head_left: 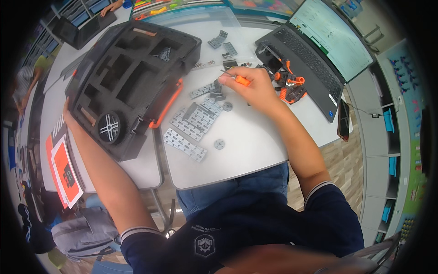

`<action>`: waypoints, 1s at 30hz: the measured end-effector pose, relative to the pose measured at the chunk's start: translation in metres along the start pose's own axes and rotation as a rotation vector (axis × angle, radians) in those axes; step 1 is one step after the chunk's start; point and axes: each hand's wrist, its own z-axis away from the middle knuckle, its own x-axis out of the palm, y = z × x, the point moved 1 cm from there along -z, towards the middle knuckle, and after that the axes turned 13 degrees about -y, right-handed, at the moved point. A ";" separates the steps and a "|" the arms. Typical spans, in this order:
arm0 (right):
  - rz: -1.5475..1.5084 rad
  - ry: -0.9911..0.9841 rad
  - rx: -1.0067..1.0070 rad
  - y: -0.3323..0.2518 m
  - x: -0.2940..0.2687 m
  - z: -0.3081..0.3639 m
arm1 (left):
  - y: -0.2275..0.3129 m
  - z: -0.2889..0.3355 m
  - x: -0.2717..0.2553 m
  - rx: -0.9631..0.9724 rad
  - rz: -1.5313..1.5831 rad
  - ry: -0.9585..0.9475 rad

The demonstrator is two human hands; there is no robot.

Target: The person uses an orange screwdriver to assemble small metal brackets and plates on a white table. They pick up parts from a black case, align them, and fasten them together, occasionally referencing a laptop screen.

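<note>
My right hand [255, 89] is closed on a small screwdriver [242, 81] with an orange handle and a thin metal shaft. Just below its fingertips is a grey bracket [217, 85], next to a long perforated grey beam [202, 91]. Perforated grey plates [194, 119] lie nearer me, with small round discs [219, 144] beside them. At the left, my left hand [67, 113] rests against the outer side of a large black case [137, 64]; its fingers are mostly hidden. Inside the case are cut foam pockets and a black wheel [109, 128].
An open laptop [310, 59] stands at the right, with a black-and-orange assembly [289, 84] beside it. A phone [343, 119] lies at the table's right edge. Orange-and-white booklets [66, 171] lie at the left, above a grey backpack [86, 233]. Another person's hand [112, 7] is at the far left.
</note>
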 end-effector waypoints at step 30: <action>0.582 -0.420 -0.323 -0.046 0.031 -0.171 | -0.008 0.017 0.022 0.037 -0.012 0.121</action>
